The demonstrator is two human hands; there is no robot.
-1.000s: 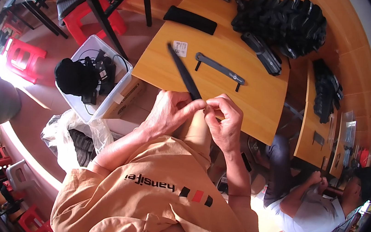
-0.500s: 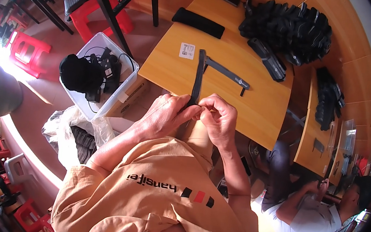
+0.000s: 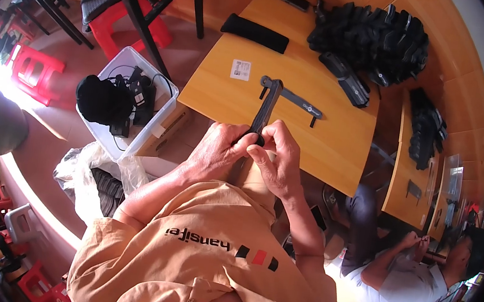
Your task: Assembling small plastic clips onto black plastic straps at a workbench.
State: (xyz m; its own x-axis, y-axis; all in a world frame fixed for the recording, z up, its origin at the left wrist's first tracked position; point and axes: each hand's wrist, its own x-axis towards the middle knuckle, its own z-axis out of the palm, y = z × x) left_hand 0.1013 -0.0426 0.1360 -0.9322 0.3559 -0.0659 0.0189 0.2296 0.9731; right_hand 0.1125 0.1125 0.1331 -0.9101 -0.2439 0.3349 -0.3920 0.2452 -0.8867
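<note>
Pinched in both hands at the near edge of the wooden table [image 3: 215,96] is a narrow dark grey strap [image 3: 267,107]. Its long part runs away from me over the tabletop. My left hand [image 3: 213,147] closes its thumb and fingers on the strap's near end. Close against it, my right hand [image 3: 279,165] grips the same end, where a dark rounded bit shows between the thumbs. Beyond lies another flat grey strap [image 3: 301,102] with a printed mark and a short black tab at its right end; the held strap's far end overlaps its left part.
A white label [image 3: 240,70], a black pouch [image 3: 255,34] and a heap of black straps [image 3: 370,40] lie on the table. To the left stands a white plastic bin [image 3: 169,103] of black items beside a plastic bag [image 3: 84,177]. A co-worker [image 3: 401,285] sits at right.
The held strap's far end has swung right and come nearer, now over the other strap's left end. My right fingers have shifted slightly on the near end. The co-worker's hands moved a little.
</note>
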